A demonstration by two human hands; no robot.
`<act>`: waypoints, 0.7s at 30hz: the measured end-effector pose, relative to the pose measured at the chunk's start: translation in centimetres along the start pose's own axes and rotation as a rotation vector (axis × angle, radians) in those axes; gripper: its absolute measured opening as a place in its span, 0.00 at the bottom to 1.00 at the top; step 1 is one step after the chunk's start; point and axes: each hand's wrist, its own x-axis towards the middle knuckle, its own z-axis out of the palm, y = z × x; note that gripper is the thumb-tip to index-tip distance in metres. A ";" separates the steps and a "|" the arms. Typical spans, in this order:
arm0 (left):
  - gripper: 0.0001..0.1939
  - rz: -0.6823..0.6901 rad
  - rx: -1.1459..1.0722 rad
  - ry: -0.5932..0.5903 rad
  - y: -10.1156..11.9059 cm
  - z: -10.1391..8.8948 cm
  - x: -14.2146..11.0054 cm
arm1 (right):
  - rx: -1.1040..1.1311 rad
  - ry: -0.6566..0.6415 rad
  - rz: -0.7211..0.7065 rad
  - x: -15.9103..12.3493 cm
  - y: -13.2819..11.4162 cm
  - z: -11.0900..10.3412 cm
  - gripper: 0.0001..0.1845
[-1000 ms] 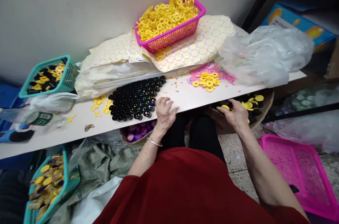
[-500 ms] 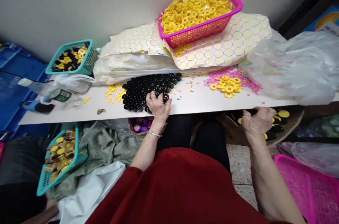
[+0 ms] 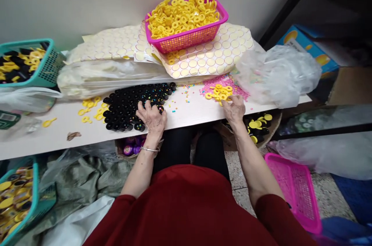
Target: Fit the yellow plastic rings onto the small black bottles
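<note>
My left hand [image 3: 151,116] rests on the front right corner of a packed cluster of black tubes [image 3: 128,102] standing on the white table [image 3: 87,131]. Its fingers are bent and close around one tube there. My right hand [image 3: 234,109] reaches over the table's front edge to a small pile of yellow rings [image 3: 218,92] lying on pink beads [image 3: 236,85]. Its fingertips are curled and pinch at the near rings. Small coloured beads [image 3: 177,100] lie scattered between my two hands.
A pink basket of yellow rings [image 3: 186,38] sits on sticker sheets [image 3: 212,58] at the back. Teal baskets [image 3: 43,75] stand left. A clear bag [image 3: 279,75] lies right. Below are a box of capped tubes [image 3: 258,124], a pink basket [image 3: 296,188] and a teal basket [image 3: 31,203].
My right hand came up from the box under the table to the yellow rings on top. My left hand settled onto the black tubes. The camera view swung about.
</note>
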 end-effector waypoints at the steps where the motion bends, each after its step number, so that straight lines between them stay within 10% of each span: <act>1: 0.09 0.032 -0.031 0.040 0.1 0.1 0.0 | -0.028 -0.029 -0.005 0.3 -0.3 0.3 0.15; 9: 0.06 0.414 -0.437 -0.019 4.0 3.2 -1.7 | -0.177 -0.202 -0.064 1.6 -1.0 1.0 0.16; 21: 0.11 0.248 -0.941 -0.307 5.5 7.6 -1.7 | -0.124 -0.197 -0.184 1.6 0.7 1.7 0.13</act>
